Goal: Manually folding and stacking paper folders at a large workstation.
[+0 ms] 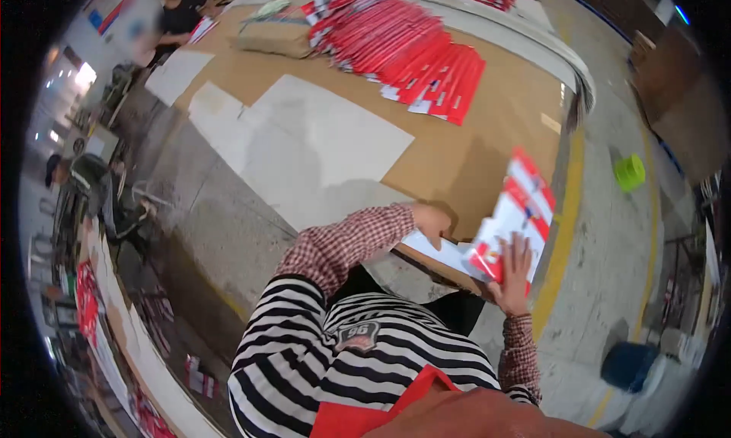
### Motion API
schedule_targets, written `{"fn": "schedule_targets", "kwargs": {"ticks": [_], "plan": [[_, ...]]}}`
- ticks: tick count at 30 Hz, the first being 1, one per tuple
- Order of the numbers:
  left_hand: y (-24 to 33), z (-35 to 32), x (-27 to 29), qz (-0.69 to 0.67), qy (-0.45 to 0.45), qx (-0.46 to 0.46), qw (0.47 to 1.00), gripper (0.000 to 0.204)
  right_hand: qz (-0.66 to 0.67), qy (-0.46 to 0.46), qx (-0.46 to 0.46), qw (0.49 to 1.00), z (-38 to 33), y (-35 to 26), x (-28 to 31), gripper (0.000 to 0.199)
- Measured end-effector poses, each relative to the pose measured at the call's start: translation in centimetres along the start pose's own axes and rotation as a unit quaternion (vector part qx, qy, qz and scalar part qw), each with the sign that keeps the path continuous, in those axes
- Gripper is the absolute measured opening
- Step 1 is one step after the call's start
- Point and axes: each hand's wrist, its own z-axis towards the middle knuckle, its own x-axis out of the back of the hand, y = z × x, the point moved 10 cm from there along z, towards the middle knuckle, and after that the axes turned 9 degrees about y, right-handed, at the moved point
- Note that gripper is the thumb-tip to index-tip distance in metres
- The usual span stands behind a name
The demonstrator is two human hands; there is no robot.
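At the near right corner of the table, a flat red-and-white printed packet [525, 202] stands tilted. My right hand [515, 269] lies against its lower face with the fingers stretched and spread. A white strip [455, 257] runs along the near table edge, beside the packet's lower end. My left hand [431, 223] is closed over this strip, with the thumb pointing down onto it and the other fingers partly hidden. Farther back on the table, many similar red packets [411, 49] lie in an overlapping, fanned row.
White sheets [304, 133] cover part of the brown tabletop [525, 103]. A wrapped bundle [274, 36] sits at the far left. One person [179, 15] is beyond the table, another [95, 183] at left. On the floor at right stand a green bucket [630, 172] and a dark blue bin [628, 366].
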Motion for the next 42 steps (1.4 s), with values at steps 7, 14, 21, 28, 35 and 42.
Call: {"fn": "schedule_targets", "kwargs": {"ticks": [7, 14, 21, 28, 35, 42], "plan": [[-5.6, -7.1, 3.1, -0.176, 0.302, 0.082, 0.933, 0.032, -0.012, -0.023, -0.016, 1.0, -1.3, 0.4, -3.5, 0.05], [2.3, -8.6, -1.7, 0.186, 0.427, -0.014, 0.885, 0.034, 0.174, -0.097, -0.027, 0.98, 1.3, -0.9, -5.4, 0.044], [4.1, -12.8, -3.5, 0.246, 0.319, -0.009, 0.915, 0.063, 0.206, -0.128, 0.147, 0.959, 5.0, -7.2, -8.0, 0.046], [1.8, -13.6, -4.4, 0.1, 0.312, -0.122, 0.937, 0.045, 0.266, -0.188, 0.14, 0.935, 1.0, -4.3, -6.8, 0.053], [0.7, -17.1, -1.6, 0.08, 0.617, 0.137, 0.771, 0.06, 0.22, -0.163, 0.152, 0.95, -0.7, -3.5, -7.9, 0.062], [-7.4, -17.4, -10.2, -0.6, 0.618, 0.233, 0.452, 0.039, 0.165, -0.143, 0.184, 0.958, 0.6, -5.1, -8.2, 0.056]]}}
